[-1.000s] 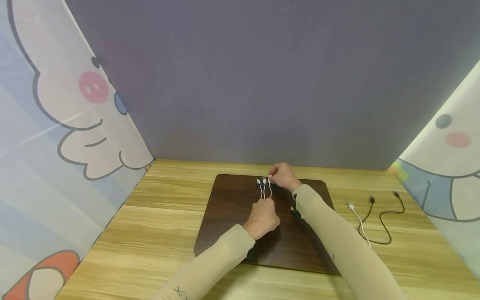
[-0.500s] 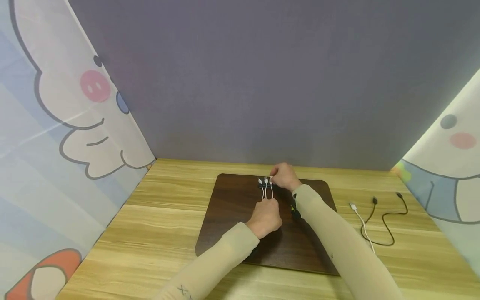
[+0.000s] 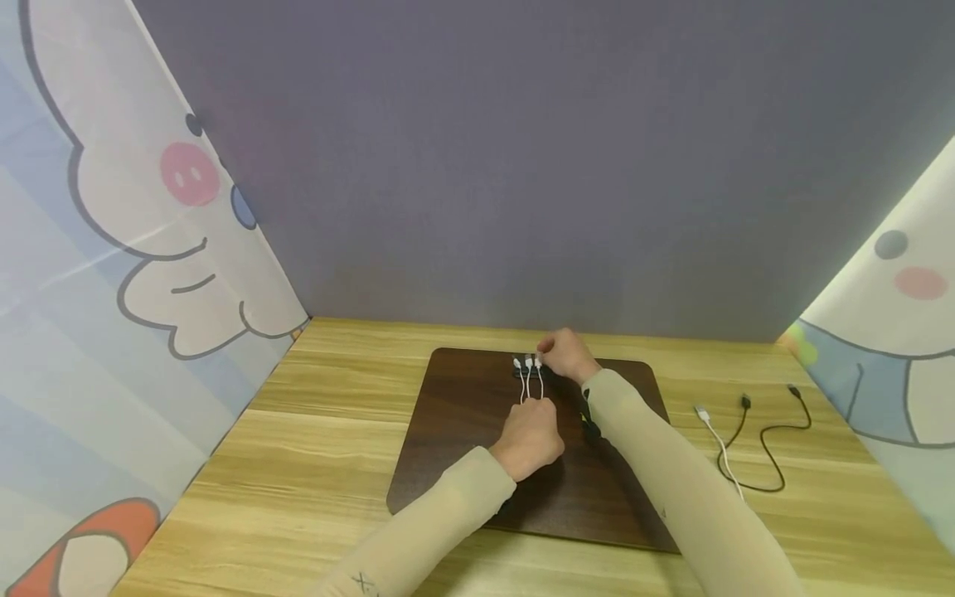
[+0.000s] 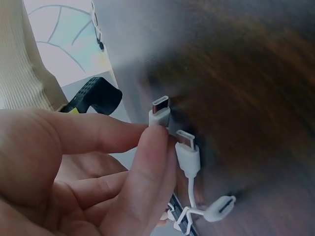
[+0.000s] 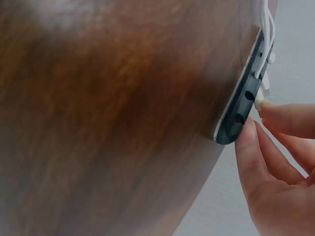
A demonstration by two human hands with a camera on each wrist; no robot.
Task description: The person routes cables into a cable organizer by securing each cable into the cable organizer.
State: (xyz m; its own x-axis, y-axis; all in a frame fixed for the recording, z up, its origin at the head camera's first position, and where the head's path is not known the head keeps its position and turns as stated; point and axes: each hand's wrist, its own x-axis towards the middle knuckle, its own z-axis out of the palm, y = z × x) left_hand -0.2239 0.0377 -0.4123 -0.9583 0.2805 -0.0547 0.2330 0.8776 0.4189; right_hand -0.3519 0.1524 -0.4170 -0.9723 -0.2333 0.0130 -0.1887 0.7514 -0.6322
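A dark cable clip (image 5: pixel 231 130) with slots lies near the far edge of the dark brown board (image 3: pixel 462 431). Three white USB cables (image 3: pixel 529 385) run from it toward me. My right hand (image 3: pixel 570 355) pinches the rightmost white plug (image 4: pixel 160 118) between thumb and finger, right at the clip. Beside it, a second plug (image 4: pixel 188 157) and a third plug (image 4: pixel 220 209) stick out. My left hand (image 3: pixel 528 435) is curled over the near stretch of the cables and holds them; its fingertips are hidden underneath.
To the right of the board on the wooden table (image 3: pixel 321 456) lie a white cable (image 3: pixel 719 444) and black cables (image 3: pixel 776 464). A grey panel (image 3: pixel 477 182) rises behind the table, with cartoon-printed sheets (image 3: pixel 97 274) at the sides.
My right hand has dipped slightly, bringing the pinched plug level with the two beside it. The left hand stays on the cables with almost no movement.
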